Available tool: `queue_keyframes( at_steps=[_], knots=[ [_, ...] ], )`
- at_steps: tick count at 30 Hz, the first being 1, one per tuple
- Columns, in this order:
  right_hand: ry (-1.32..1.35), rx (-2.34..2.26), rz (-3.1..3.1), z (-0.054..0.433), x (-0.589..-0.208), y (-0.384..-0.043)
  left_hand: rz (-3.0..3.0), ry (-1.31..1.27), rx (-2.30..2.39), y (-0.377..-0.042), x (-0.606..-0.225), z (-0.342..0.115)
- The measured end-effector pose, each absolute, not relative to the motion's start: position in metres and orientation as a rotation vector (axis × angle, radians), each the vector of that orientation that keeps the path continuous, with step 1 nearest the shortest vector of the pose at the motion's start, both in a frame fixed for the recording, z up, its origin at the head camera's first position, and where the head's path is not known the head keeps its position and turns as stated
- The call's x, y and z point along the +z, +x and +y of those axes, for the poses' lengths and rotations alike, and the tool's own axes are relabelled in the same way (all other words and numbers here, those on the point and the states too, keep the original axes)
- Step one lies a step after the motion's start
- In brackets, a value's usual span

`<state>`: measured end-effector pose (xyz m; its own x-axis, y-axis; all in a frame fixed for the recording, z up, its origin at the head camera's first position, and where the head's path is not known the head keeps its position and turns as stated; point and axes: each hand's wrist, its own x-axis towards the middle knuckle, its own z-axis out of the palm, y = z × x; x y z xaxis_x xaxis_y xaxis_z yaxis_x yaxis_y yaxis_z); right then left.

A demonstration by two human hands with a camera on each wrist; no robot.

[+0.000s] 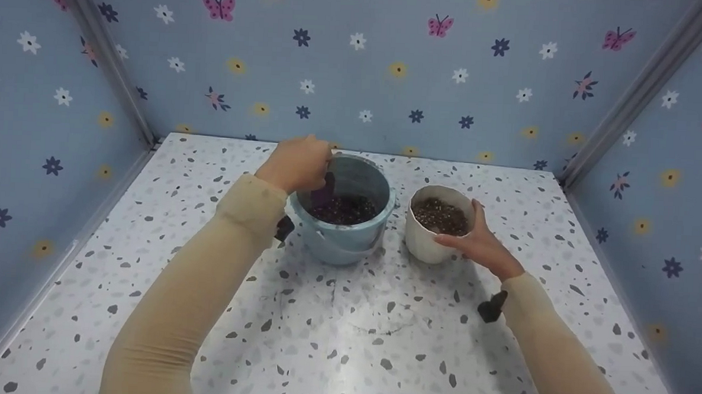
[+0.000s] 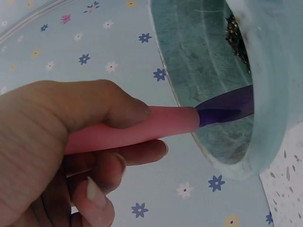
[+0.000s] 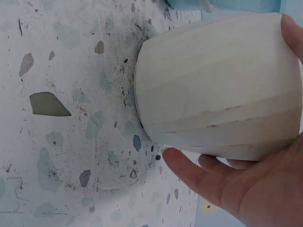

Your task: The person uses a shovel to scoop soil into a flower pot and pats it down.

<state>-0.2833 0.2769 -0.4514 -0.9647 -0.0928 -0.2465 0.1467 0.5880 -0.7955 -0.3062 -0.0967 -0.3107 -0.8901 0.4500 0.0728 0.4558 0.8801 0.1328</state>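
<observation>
In the left wrist view, my left hand [image 1: 298, 162] grips the pink handle of a garden trowel [image 2: 165, 124]. Its purple blade reaches down inside a light blue bucket [image 1: 343, 247], and the rim hides the blade's tip. Dark soil [image 1: 356, 210] lies in the bottom of the bucket. To the right stands a white flowerpot [image 1: 425, 244], upright and largely filled with brown soil [image 1: 442, 216]. My right hand [image 1: 488, 247] holds this pot from its right side, thumb at the near rim and fingers round the far side.
Bucket and pot stand a small gap apart on a white speckled table [image 1: 344, 350]. Blue flowered panels [image 1: 356, 67] rise behind the table and along both sides. Small dark crumbs [image 3: 157, 157] lie beside the pot's base.
</observation>
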Motion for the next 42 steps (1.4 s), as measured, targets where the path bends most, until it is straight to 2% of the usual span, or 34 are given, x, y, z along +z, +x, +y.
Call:
queue_keyframes(
  at_steps=[14, 22, 30, 42],
  knots=[
    [0.014, -1.351, 2.537, 0.275, -0.452, -0.282, -3.023, -0.647, -0.126, -0.312, -0.331, -0.11],
    [0.006, -1.351, 2.561, 0.274, -0.449, -0.284, -3.027, -0.672, -0.361, -0.317, -0.338, -0.114],
    [0.018, -1.344, 2.576, 0.273, -0.454, -0.283, -2.996, -0.81, -0.522, -0.319, -0.346, -0.112],
    [0.066, -1.322, 2.555, 0.274, -0.45, -0.282, -2.988, -0.746, -0.991, -0.318, -0.36, -0.117]
  ],
)
